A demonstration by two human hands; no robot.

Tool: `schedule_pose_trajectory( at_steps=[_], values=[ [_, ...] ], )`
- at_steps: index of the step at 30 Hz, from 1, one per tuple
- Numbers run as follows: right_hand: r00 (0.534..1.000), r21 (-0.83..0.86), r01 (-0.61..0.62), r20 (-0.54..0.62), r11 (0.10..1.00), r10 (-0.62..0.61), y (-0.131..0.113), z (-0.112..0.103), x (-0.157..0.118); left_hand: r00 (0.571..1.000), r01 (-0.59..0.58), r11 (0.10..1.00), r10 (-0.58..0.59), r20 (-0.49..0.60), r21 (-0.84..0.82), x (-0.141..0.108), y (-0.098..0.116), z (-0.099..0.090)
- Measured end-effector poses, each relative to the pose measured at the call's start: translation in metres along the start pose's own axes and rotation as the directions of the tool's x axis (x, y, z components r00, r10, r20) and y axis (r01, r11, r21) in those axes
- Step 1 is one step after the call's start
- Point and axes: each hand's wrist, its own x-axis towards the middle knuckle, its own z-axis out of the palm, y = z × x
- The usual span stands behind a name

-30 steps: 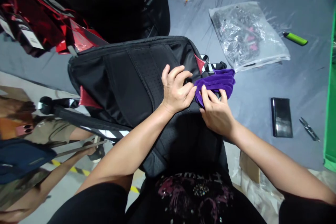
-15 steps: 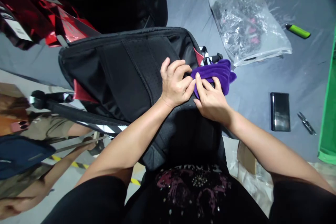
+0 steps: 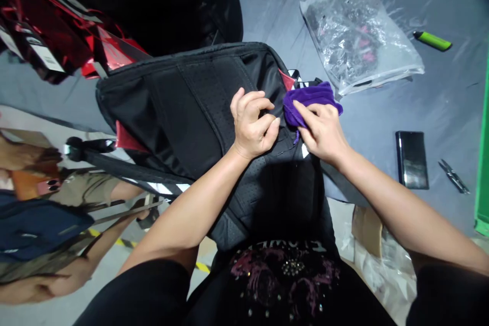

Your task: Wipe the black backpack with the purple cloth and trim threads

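Observation:
A black backpack [image 3: 191, 107] with red corner pieces lies in front of me, its back panel up. My right hand [image 3: 320, 130] grips a purple velvety cloth [image 3: 311, 99] over the bag's right side, by a black-and-white strap. A thin purple cord hangs below the cloth. My left hand [image 3: 252, 123] is over the panel, just left of the cloth and apart from it. Its fingers are curled, with thumb and forefinger close together; whether something small or thin is between them cannot be made out.
On the grey cloth-covered table [image 3: 367, 127] lie a clear plastic package [image 3: 359, 41], a green cutter [image 3: 433, 41], a black phone-like object [image 3: 412, 159] and small snips [image 3: 454, 176]. Another black bag [image 3: 183, 0] and red tagged items stand at upper left. A person is at far left.
The purple cloth has moved away from my left hand and looks more bunched. My right hand has shifted right and up with it. A purple cord now shows, and the view has shifted slightly.

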Motion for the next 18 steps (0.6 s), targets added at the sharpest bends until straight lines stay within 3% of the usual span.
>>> schedule_pose_trajectory(
  at_steps=[2, 5, 11, 18],
  values=[
    [0.997, 0.042, -0.077, -0.023, 0.996, 0.078, 0.002, -0.005, 0.002, 0.999, -0.025, 1.000, 0.025, -0.022, 0.005, 0.001, 0.001, -0.001],
    [0.995, 0.040, -0.079, 0.063, 0.996, 0.077, -0.001, -0.011, 0.009, 1.000, -0.010, 1.000, 0.010, 0.004, 0.016, 0.001, 0.000, 0.000],
    [0.941, -0.205, 0.127, 0.334, 0.971, -0.052, -0.017, -0.030, 0.007, 0.999, 0.000, 1.000, -0.001, 0.036, 0.013, 0.000, -0.001, 0.000],
    [0.925, -0.508, 0.229, 0.380, 0.831, -0.022, -0.032, -0.018, 0.017, 0.996, 0.013, 1.000, -0.014, 0.085, 0.021, -0.001, -0.003, 0.002]
  ],
)
